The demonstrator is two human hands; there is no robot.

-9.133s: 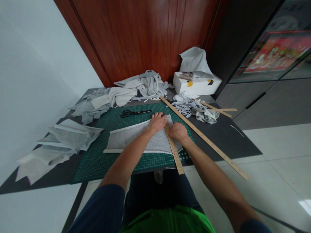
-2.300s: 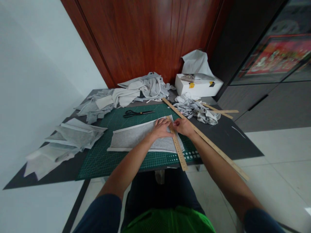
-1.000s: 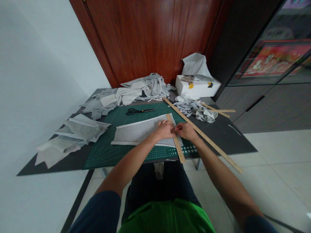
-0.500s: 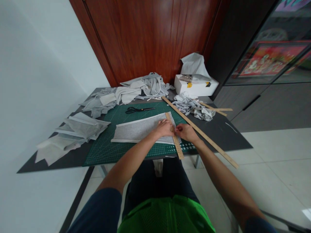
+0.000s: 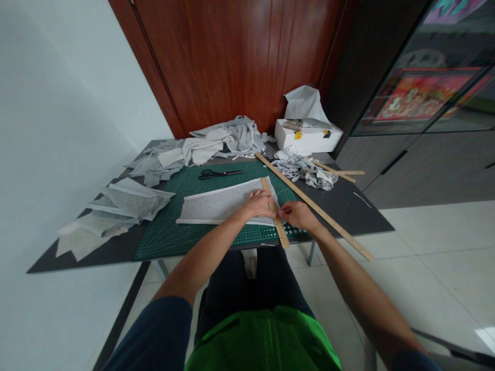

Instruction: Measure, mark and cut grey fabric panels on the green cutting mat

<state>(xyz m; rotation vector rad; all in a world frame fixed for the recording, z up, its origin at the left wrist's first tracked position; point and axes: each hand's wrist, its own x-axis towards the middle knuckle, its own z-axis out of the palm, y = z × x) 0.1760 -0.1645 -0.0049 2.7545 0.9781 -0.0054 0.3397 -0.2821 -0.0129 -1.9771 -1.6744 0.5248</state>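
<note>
Left hand (image 5: 258, 205) on ruler (image 5: 282, 235) — red picture (image 5: 419, 98) in cabinet (image 5: 381, 154), cloth (image 5: 305, 104) on box (image 5: 311, 141).

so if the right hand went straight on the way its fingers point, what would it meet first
Probably the short wooden ruler on the grey fabric: the right hand points across at it, with the left hand on its far side. The exact gap is hard to judge.

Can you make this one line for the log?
left hand: on short ruler, over grey cloth | right hand: beside short ruler, grip unclear | scissors: on green mat
</note>
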